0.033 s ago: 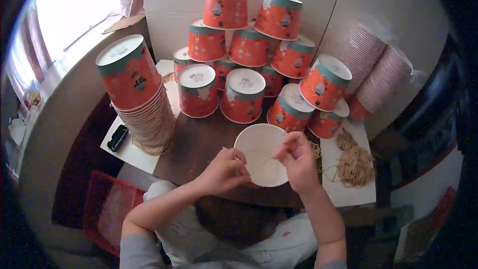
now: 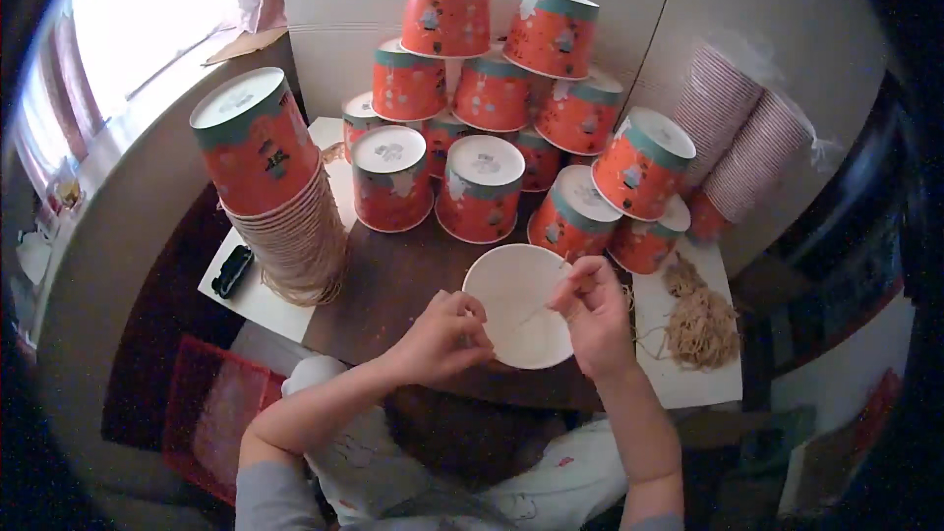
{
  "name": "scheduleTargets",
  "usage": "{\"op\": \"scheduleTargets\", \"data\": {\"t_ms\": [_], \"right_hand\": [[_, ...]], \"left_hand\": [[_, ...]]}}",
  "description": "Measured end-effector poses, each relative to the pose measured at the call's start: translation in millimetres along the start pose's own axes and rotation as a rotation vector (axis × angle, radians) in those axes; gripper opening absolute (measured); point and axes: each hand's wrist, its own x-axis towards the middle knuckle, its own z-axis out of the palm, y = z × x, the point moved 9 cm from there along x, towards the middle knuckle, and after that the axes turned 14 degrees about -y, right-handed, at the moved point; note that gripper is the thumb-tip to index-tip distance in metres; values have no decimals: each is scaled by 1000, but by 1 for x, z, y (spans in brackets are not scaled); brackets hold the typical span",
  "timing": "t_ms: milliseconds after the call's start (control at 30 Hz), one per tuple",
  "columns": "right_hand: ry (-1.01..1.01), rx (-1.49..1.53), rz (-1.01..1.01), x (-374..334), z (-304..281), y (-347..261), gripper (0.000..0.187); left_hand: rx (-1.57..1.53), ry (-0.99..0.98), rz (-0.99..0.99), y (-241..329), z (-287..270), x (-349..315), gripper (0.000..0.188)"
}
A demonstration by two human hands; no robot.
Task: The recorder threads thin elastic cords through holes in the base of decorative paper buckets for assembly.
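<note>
"While you sit at the dark-brown wooden table (image 2: 385,280), what's held?"

"My right hand (image 2: 596,320) pinches a thin pale strand (image 2: 536,315) over the round, white-lined paper tub (image 2: 516,285) near the table's front edge."

"And the other?"

"My left hand (image 2: 444,337) curls at the tub's left rim; pinching what, I cannot tell."

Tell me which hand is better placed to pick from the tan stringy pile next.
Probably the right hand: it is at the right of the open tub, nearer the stringy pile; the left hand is at the tub's left.
</note>
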Motion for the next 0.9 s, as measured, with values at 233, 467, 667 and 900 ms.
{"op": "scheduleTargets", "data": {"t_ms": [233,467,667,900], "right_hand": [[3,160,-154,1,-17,-22,21],[-199,14,-192,-6,-2,-34,25],[-208,-49,-139,-11,3,-43,20],[-279,-250,-190,-11,25,-64,16]], "left_hand": [[124,-52,-14,-4,5,3,13],[188,-119,-49,-2,8,7,11],[246,-85,-36,5,5,7,25],[-292,165,-685,-78,2,-31,42]]}}
